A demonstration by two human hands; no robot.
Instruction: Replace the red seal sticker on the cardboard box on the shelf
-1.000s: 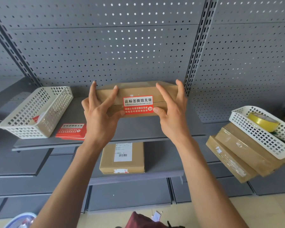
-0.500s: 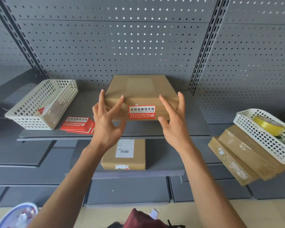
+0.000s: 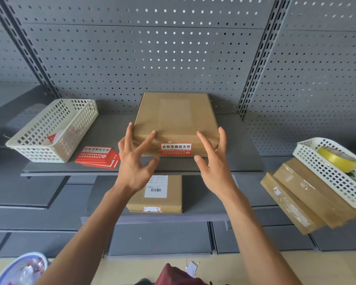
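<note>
A flat cardboard box (image 3: 176, 116) lies on the grey shelf (image 3: 240, 159), against the pegboard. A red seal sticker (image 3: 176, 149) with white lettering is stuck over its front edge. My left hand (image 3: 135, 159) hovers at the box's front left corner with fingers spread, fingertips at or just off the cardboard. My right hand (image 3: 213, 161) is at the front right corner, fingers apart, palm clear of the box. Neither hand holds anything. A stack of spare red stickers (image 3: 98, 157) lies on the shelf to the left of the box.
A white basket (image 3: 56, 130) sits at the shelf's left end. Another cardboard box (image 3: 155, 194) with a barcode label lies on the lower shelf. At the right, a white basket (image 3: 333, 177) with a yellow tape roll (image 3: 337, 158) rests on stacked boxes (image 3: 300, 202).
The box has come down flat onto the shelf. Both hands have loosened from its front corners and drawn back slightly, fingers spreading open.
</note>
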